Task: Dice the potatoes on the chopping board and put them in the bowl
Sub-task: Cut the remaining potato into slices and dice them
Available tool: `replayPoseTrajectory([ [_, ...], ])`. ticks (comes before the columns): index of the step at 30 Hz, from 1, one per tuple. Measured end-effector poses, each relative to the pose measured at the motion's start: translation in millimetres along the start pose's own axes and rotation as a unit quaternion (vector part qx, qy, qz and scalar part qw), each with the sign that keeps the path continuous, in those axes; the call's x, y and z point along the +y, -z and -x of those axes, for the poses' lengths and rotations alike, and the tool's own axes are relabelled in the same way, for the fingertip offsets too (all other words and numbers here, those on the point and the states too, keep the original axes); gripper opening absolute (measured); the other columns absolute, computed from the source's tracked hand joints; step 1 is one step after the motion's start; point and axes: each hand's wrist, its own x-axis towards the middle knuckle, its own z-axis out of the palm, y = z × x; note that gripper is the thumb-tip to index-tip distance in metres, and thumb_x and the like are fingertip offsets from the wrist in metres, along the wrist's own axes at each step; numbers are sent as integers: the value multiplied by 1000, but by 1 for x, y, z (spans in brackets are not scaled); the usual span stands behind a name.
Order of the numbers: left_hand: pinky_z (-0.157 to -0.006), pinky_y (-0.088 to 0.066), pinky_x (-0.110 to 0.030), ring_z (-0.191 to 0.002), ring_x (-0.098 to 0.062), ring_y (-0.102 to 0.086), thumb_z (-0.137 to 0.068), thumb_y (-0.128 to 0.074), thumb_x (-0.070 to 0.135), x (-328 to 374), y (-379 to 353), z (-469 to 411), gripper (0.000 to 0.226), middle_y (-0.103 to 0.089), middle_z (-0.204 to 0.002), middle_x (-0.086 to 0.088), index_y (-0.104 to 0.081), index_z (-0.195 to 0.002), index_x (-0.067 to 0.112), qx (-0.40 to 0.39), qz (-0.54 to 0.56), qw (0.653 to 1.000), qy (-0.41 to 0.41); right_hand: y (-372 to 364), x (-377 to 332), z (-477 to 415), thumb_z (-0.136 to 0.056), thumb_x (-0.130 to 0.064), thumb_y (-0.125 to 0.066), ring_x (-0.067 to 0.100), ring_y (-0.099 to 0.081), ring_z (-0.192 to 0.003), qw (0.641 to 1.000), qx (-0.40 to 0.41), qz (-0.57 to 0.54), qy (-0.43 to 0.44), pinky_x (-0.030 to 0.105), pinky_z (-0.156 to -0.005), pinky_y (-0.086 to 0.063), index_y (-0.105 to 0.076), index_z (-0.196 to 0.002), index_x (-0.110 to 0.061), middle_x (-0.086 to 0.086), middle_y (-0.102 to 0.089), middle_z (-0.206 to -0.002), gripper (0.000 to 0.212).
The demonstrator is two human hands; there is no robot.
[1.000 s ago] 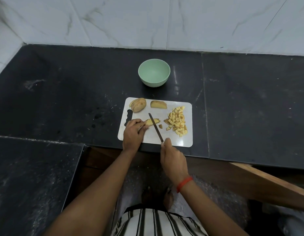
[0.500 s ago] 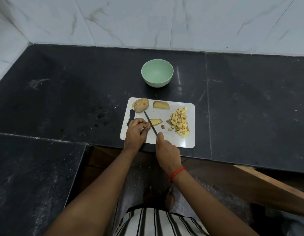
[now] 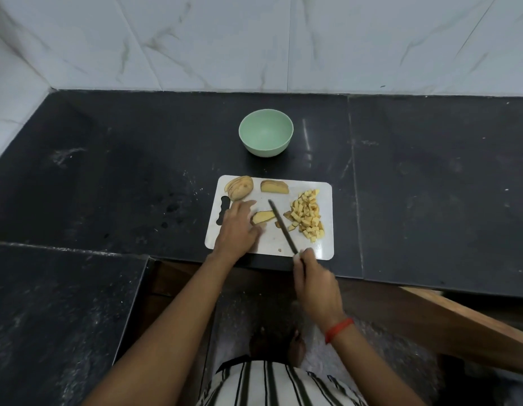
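Our left hand (image 3: pixel 237 227) has released the potato slice (image 3: pixel 263 216), fingers (image 3: pixel 245 207) straight beside it; right hand (image 3: pixel 316 282) grips the knife (image 3: pixel 280 225), blade between slice and diced pile (image 3: pixel 307 218), chopping board (image 3: pixel 272 244) at the tabletop's (image 3: pixel 108 171) near edge. Still dicing; next we re-pin and cut.

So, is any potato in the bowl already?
No, the bowl is empty; the dice lie on the board.
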Motion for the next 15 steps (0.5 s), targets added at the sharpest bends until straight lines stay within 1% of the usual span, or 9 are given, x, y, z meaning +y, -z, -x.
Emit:
replayPoseTrajectory([
  [1, -108, -42, -45, -128, -27, -41, -89, -76, 34, 7, 3, -4, 62, -43, -143, -4, -49, -143, 23, -38, -43, 998, 3, 5, 5, -9, -106, -38, -37, 30, -59, -51, 999, 26, -25, 4, 40, -41, -45, -38, -96, -24, -1, -56, -62, 17],
  [2, -106, -43, -46, -128, -29, -40, -90, -73, 35, 14, 5, -10, 60, -40, -144, -4, -48, -144, 27, -70, -88, 994, -2, 10, 10, -18, -106, -35, -41, 27, -56, -48, 998, 50, -43, 7, 37, -40, -41, -39, -95, -24, -3, -53, -60, 16],
  [4, -100, -47, -47, -120, -31, -44, -97, -65, 30, 26, 4, -21, 42, -41, -138, -6, -53, -137, 31, -113, -149, 982, -31, 21, 22, -34, -106, -30, -44, 20, -54, -48, 994, 86, -71, -3, 33, -40, -36, -38, -93, -23, -5, -52, -61, 16],
  [6, -93, -50, -48, -108, -32, -50, -99, -58, 19, 33, 3, -32, 30, -42, -130, -8, -55, -127, 30, -147, -174, 973, -38, 24, 35, -42, -106, -30, -44, 16, -55, -52, 990, 98, -96, -31, 38, -42, -39, -38, -93, -22, -4, -55, -63, 17],
  [8, -91, -51, -48, -104, -33, -54, -97, -57, 15, 37, 5, -39, 28, -42, -126, -8, -57, -123, 26, -174, -179, 968, -26, 23, 43, -42, -106, -31, -44, 15, -57, -54, 989, 93, -108, -48, 41, -45, -42, -38, -93, -23, -5, -55, -65, 17],
  [10, -91, -51, -47, -103, -31, -56, -94, -59, 14, 38, 6, -41, 27, -43, -124, -8, -59, -119, 22, -170, -163, 972, -15, 20, 45, -40, -106, -30, -46, 9, -56, -55, 988, 95, -116, -50, 40, -47, -41, -39, -92, -23, -7, -55, -65, 16],
  [12, -91, -51, -43, -103, -27, -58, -94, -60, 12, 36, 3, -42, 24, -48, -122, -6, -60, -116, 19, -142, -124, 982, -20, 19, 45, -41, -105, -29, -47, 10, -57, -57, 982, 108, -141, -57, 37, -49, -39, -40, -92, -21, -5, -56, -65, 17],
  [14, -88, -54, -40, -102, -23, -60, -94, -59, 8, 38, -2, -39, 23, -53, -121, -5, -61, -115, 18, -109, -20, 994, -10, 19, 46, -42, -106, -29, -46, 11, -58, -59, 979, 113, -155, -66, 32, -48, -38, -42, -93, -17, -1, -58, -67, 17],
  [15, -82, -58, -38, -99, -22, -63, -94, -59, 5, 43, -4, -36, 25, -56, -121, -5, -61, -115, 18, -94, 50, 994, 3, 20, 46, -43, -106, -28, -46, 11, -58, -60, 980, 109, -151, -65, 30, -47, -38, -42, -94, -17, 0, -58, -67, 16],
])
